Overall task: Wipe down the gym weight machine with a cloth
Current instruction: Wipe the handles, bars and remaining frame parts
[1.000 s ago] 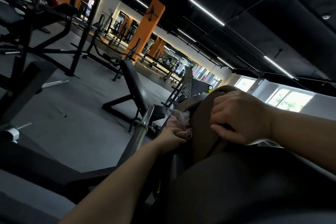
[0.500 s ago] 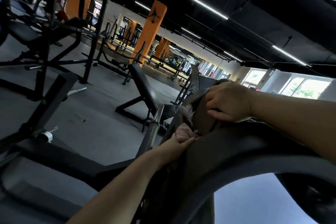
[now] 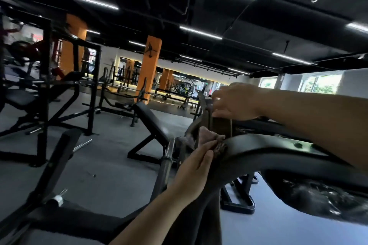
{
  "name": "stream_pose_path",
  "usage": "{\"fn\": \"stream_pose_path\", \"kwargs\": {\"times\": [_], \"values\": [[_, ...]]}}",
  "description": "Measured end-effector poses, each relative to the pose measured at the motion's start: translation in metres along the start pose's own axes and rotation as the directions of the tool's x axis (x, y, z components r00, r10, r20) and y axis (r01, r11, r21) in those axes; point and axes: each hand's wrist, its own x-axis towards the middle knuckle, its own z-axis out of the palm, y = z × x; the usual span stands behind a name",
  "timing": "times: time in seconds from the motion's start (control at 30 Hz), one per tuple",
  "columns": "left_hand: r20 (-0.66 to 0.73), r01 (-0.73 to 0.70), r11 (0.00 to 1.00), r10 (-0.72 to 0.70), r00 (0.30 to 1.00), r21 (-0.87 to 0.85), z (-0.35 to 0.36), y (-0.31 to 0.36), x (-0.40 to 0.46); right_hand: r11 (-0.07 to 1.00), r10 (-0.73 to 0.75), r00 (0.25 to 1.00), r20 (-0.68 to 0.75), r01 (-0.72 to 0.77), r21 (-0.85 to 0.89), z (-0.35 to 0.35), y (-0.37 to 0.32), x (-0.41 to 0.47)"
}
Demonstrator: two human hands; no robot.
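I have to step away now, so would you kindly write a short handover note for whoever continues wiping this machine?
Left hand: presses the cloth against the edge of the curved black frame, fingers fairly straight.
Right hand: grips the brown upright part of the machine above it.
Done: cannot tell which surfaces are already wiped.
Left: carry on along the frame, then probably the steel bar.

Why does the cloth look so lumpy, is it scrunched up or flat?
Scrunched up. The cloth is bunched into a wad where the left hand presses it on the curved black frame.
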Motion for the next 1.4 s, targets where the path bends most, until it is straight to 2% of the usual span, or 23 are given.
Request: {"fn": "stream_pose_path", "kwargs": {"times": [0.1,0.13,0.2,0.27,0.37,0.47,0.53,0.6,0.67,0.73,0.8,0.87,0.93,1.0,1.1,1.17,1.27,1.33,1.37,1.4], "values": [[0.084,-0.143,0.98,0.132,0.988,0.14,0.012,0.029,0.013,0.995,0.082,0.997,0.009,-0.083,0.047,-0.012,0.012,-0.031],[0.123,-0.167,0.973,0.148,0.981,0.161,0.017,0.038,0.02,0.993,0.105,0.994,0.018,-0.106,0.049,-0.014,0.015,-0.039],[0.177,-0.145,0.971,0.111,0.978,0.189,0.025,0.051,0.034,0.97,0.177,0.984,0.016,-0.177,0.167,-0.016,0.019,-0.057],[0.237,-0.134,0.982,0.1,0.966,0.136,0.032,0.056,0.044,0.921,0.249,0.967,0.046,-0.251,0.298,-0.013,0.021,-0.074],[0.345,-0.19,0.973,0.136,0.929,0.128,0.03,0.051,0.045,0.886,0.287,0.953,0.098,-0.303,0.351,-0.007,0.021,-0.102],[0.398,-0.209,0.976,0.171,0.901,0.055,0.018,0.044,0.039,0.88,0.267,0.947,0.179,-0.316,0.354,-0.002,0.018,-0.127],[0.448,-0.265,0.961,0.205,0.87,0.075,0.014,0.047,0.035,0.867,0.265,0.943,0.2,-0.324,0.378,0.004,0.015,-0.138],[0.498,-0.374,0.895,0.215,0.84,0.244,0.02,0.06,0.034,0.867,0.257,0.94,0.223,-0.326,0.377,0.01,0.011,-0.146],[0.535,-0.466,0.761,0.187,0.824,0.451,0.036,0.079,0.036,0.891,0.234,0.943,0.238,-0.306,0.336,0.018,0.009,-0.148],[0.537,-0.514,0.625,0.174,0.825,0.587,0.054,0.094,0.045,0.902,0.214,0.946,0.244,-0.287,0.322,0.026,0.009,-0.15],[0.527,-0.478,0.594,0.104,0.843,0.647,0.067,0.101,0.061,0.877,0.206,0.945,0.253,-0.293,0.381,0.032,0.012,-0.153],[0.515,-0.378,0.654,-0.021,0.857,0.656,0.074,0.107,0.079,0.844,0.219,0.939,0.265,-0.318,0.432,0.036,0.013,-0.155],[0.517,-0.272,0.71,-0.151,0.842,0.65,0.076,0.109,0.094,0.818,0.237,0.931,0.276,-0.345,0.461,0.039,0.01,-0.156],[0.531,-0.226,0.747,-0.195,0.825,0.625,0.075,0.108,0.1,0.786,0.243,0.933,0.266,-0.35,0.509,0.041,0.001,-0.156],[0.537,-0.241,0.745,-0.182,0.824,0.622,0.071,0.104,0.098,0.777,0.222,0.931,0.289,-0.347,0.525,0.046,-0.011,-0.157],[0.53,-0.256,0.753,-0.142,0.836,0.606,0.061,0.104,0.089,0.783,0.206,0.944,0.258,-0.317,0.536,0.045,-0.016,-0.161],[0.538,-0.249,0.784,-0.126,0.834,0.569,0.052,0.092,0.08,0.845,0.163,0.974,0.158,-0.221,0.487,0.038,-0.023,-0.167],[0.504,-0.269,0.744,-0.104,0.858,0.612,0.049,0.067,0.085,0.87,0.126,0.992,0.013,-0.117,0.48,0.032,-0.032,-0.168],[0.508,-0.308,0.741,-0.052,0.86,0.597,0.037,0.026,0.096,0.876,0.109,0.991,-0.079,-0.058,0.479,0.029,-0.037,-0.169],[0.467,-0.362,0.724,0.062,0.882,0.587,0.032,-0.037,0.12,0.892,0.086,0.984,-0.157,-0.006,0.453,0.027,-0.042,-0.17]]}}
